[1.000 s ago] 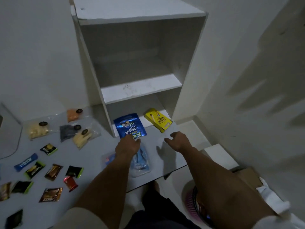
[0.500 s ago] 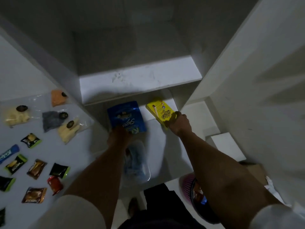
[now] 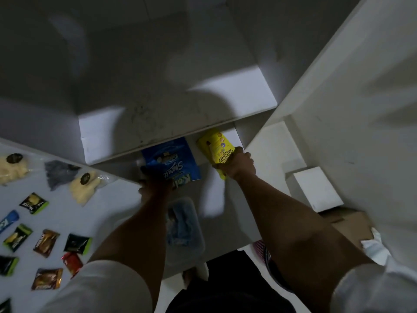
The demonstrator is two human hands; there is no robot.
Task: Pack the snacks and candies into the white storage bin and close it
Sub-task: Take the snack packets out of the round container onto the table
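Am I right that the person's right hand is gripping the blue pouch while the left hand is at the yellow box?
Not quite; they are swapped. In the head view the right hand grips the yellow box, and the left hand is at the blue pouch.

We counted one blue pouch (image 3: 172,160), one yellow box (image 3: 214,146), one clear lidded tub (image 3: 184,227), three clear bags of pale or grey sweets (image 3: 84,186), and about nine small wrapped candies (image 3: 46,242). Two hands showed: left (image 3: 155,179), right (image 3: 237,166).

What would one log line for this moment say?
left hand: grips blue pouch | right hand: grips yellow box | small candies: on table, unpacked
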